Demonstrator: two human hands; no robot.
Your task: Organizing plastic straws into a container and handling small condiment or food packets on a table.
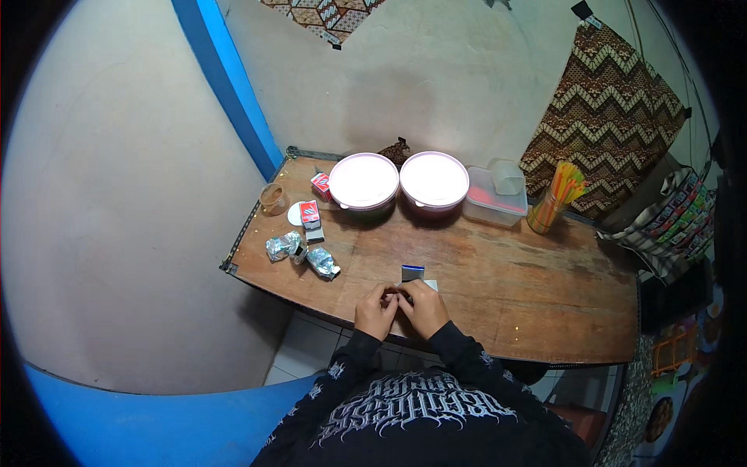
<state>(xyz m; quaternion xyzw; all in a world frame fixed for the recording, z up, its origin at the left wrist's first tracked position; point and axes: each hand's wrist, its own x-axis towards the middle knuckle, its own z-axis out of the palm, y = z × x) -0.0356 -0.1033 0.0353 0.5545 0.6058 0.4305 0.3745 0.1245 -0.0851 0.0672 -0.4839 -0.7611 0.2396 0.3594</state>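
Note:
My left hand (375, 310) and my right hand (425, 306) meet at the fingertips above the near edge of the wooden table (467, 257). Their fingers are bent and pinched together; whatever may lie between them is too small and covered to make out. Just beyond my right fingers stands a small dark packet with a blue edge (412, 272), its lower part covered by the hand. A white piece (431, 285), perhaps paper or card, peeks out beside my right knuckles.
Left: crumpled foil packs (323, 262), a red-and-white small box (310, 213), a clear plastic cup (273, 199). Along the wall: two lidded tubs (364, 181) (435, 180), a translucent plastic container (496, 201), a jar of colourful drinking straws (554, 198). Sachet strips (683, 216) hang at right.

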